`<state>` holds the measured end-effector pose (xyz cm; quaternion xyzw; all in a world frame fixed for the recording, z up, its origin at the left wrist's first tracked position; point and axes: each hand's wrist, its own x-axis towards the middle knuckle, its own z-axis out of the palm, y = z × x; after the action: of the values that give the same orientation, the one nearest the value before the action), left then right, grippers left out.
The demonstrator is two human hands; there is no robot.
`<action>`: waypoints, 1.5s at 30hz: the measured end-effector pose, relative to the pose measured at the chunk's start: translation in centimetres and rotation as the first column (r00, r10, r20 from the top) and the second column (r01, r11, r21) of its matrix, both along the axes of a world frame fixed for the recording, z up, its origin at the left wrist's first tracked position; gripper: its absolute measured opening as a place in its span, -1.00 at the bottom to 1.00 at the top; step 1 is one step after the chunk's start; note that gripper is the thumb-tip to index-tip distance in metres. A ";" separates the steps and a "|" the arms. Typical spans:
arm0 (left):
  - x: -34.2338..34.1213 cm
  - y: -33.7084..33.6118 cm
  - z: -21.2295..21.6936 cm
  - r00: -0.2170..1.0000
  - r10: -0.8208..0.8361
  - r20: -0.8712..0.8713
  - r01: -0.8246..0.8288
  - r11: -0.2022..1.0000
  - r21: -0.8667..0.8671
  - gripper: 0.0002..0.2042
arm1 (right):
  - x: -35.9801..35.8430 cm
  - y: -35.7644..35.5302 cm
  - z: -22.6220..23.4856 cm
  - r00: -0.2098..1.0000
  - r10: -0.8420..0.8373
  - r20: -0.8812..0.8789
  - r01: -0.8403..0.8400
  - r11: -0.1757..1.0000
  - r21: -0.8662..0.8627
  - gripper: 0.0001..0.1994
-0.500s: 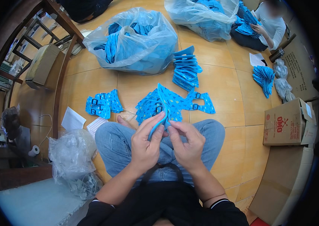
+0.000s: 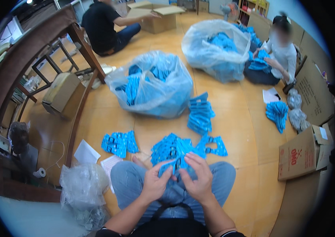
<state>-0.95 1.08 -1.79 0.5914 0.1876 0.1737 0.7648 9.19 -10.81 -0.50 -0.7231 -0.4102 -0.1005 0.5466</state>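
two clear plastic bags on the wooden floor (image 2: 238, 130), both bulging with blue packets: nearer bag (image 2: 151, 85) straight ahead, farther bag (image 2: 217, 49) beyond it to the right. brown cardboard box (image 2: 300, 156) at right with a red mark on its side and flaps open, contents hidden. another open cardboard box (image 2: 155, 17) at the top, by a seated person in dark clothes. crumpled clear bag (image 2: 82, 189) by the left knee.

over the lap, a fanned bundle of blue packets (image 2: 175, 152), long axes running roughly away from the body, grasped from below by both hands: left hand (image 2: 155, 183) pinching its lower edge, right hand (image 2: 197, 177) with fingers curled over the packets beside it.

loose on the floor: small blue packet pile (image 2: 118, 144) to the left, stacked pile (image 2: 200, 114) ahead, another pile (image 2: 277, 114) at right near a second seated person. white paper sheets (image 2: 86, 154) beside the left knee.
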 end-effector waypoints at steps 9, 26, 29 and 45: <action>-2.8 2.9 -1.7 0.933 -0.345 -0.102 0.324 0.929 -0.181 -0.74 | 1.1 -0.9 -0.7 0.959 0.284 -0.011 -0.276 0.923 -0.268 -0.60; -2.4 2.2 0.5 0.957 -0.274 -0.095 0.287 0.945 0.156 -0.77 | 1.5 -1.6 0.6 0.964 0.258 -0.068 -0.265 0.895 -0.360 -0.70; -1.6 1.7 1.7 0.987 -0.160 0.028 0.113 0.803 0.585 -0.77 | 1.6 -1.7 0.8 0.976 0.192 0.100 -0.140 0.914 -0.381 -0.72; -0.6 1.3 2.1 0.981 -0.075 0.180 -0.126 0.457 0.881 -0.77 | 1.2 -1.3 -0.5 0.986 0.008 0.166 0.018 0.988 -0.154 -0.58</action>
<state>-1.57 2.35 0.31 0.8803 0.0037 0.3137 0.3559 10.39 -12.15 -1.00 -0.7533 -0.4592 -0.1295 0.4527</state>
